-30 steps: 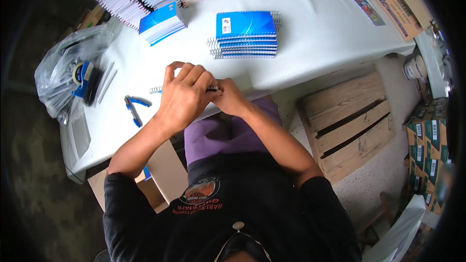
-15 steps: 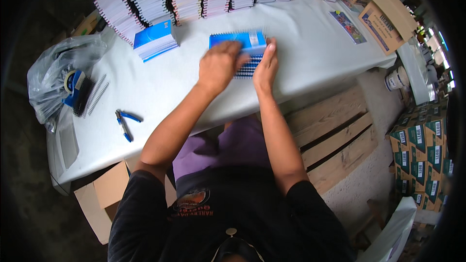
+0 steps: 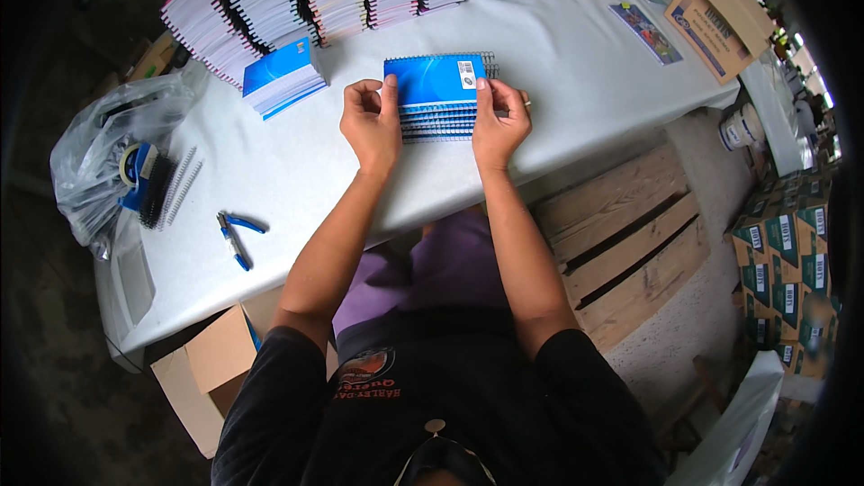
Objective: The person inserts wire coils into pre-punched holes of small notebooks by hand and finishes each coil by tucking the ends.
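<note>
A stack of blue spiral notebooks (image 3: 427, 81) sits on the table in front of me, its coil bindings showing along the near and far sides. My left hand (image 3: 372, 126) holds the stack's left end, thumb at the top cover's edge and fingers curled. At the other end, my right hand (image 3: 500, 126) grips with its thumb beside the white label. Both hands' fingertips are partly hidden. Left of the hands lies another pile of blue-covered notebooks (image 3: 281, 72), with no coils visible on it.
Tall stacks of bound books (image 3: 328, 0) line the far edge of the white-covered table (image 3: 576, 63). Blue-handled pliers (image 3: 236, 238), loose wire coils (image 3: 183, 184), a tape dispenser (image 3: 139, 171) and a plastic bag (image 3: 85, 162) lie left. An open carton (image 3: 715, 27) stands far right.
My left hand has moved off the top of the stack to its left end. My right thumb now rests on the top cover, and the stack sits squarer between both hands.
</note>
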Tool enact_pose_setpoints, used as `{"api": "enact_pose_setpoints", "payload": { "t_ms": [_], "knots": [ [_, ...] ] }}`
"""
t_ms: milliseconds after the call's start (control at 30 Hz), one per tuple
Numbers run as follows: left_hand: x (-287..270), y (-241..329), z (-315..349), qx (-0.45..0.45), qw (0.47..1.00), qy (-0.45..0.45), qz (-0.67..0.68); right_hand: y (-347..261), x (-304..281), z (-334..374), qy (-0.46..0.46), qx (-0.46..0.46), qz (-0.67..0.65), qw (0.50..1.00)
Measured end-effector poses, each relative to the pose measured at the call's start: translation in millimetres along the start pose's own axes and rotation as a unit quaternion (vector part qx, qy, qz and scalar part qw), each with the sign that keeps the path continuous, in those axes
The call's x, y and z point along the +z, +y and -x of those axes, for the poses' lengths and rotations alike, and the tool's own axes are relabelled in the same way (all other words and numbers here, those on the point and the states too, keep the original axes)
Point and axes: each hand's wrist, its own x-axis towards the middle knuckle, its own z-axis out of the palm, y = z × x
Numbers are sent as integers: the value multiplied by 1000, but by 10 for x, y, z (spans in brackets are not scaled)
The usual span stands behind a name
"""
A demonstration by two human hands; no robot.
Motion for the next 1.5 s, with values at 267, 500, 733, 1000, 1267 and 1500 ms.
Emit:
{"api": "enact_pose_setpoints", "payload": {
  "t_ms": [267,500,733,1000,1267,1500],
  "knots": [
    [-1047,-327,-1401,291,804,-79,-512,-188,-119,60,21,-174,78,981],
    [-1484,21,-1029,236,842,-19,-485,-836,23,603,-262,-262,-77,926],
    [-1507,886,121,25,994,-106,-19,-1133,170,804,-289,-146,-131,937],
    [-1469,-129,295,-143,959,-238,60,-590,76,637,-523,230,-247,783],
    [-2453,-593,-886,177,831,-109,-516,-586,-3,645,-533,171,-194,805],
    [-4309,-1274,-1535,92,640,127,-753,-723,126,728,-520,189,-228,801]
  ]
}}
